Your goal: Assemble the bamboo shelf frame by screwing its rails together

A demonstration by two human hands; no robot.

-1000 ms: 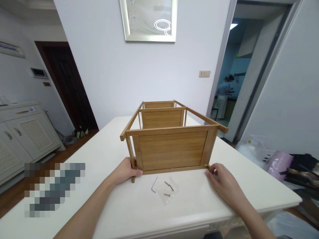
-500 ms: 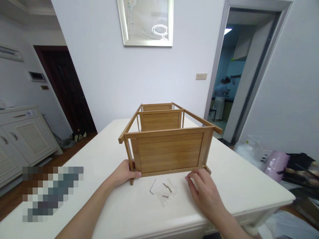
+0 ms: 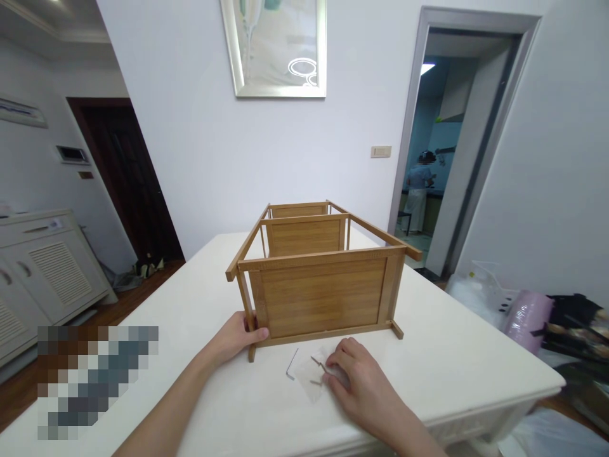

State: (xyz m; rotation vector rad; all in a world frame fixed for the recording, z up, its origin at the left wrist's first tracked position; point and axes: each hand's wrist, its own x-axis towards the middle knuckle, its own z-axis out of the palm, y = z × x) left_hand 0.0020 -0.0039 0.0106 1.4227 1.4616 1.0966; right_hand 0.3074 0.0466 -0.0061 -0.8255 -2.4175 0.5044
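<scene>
Two bare hands at work, lower ctr of frame: the L hand (image 3: 238,336) is clamped, thumb in front, on the lower-left corner of 1 brown, rectangular wooden shelf unit (image 3: 323,298); the R hand (image 3: 359,377) has its fingertips down at 3 small, slim metal screws (image 3: 316,382); can't tell whether they're closed on one. The screws lie w/ 1 clear, flat plastic bag (image 3: 311,394), lower ctr. Just left of it, 1 thin, L-shaped silver metal hex key (image 3: 292,360).

The unit stands mid-frame, 3 panels upright one behind another, on 1 white, smooth-topped table (image 3: 190,304). A pixelated patch covers the table's lower-left area.

Bkgd: 1 silver-framed picture (image 3: 280,47), top ctr; 1 beige, rectangular switch plate (image 3: 381,152), right of ctr; 1 person (image 3: 419,184) in light-blue top, thru the doorway, upper right. At left, 1 dark-brown door (image 3: 124,171) and 1 white cabinet (image 3: 52,260) w/ louvred panels. At right, 1 pink, plastic-wrapped roll (image 3: 528,320).
</scene>
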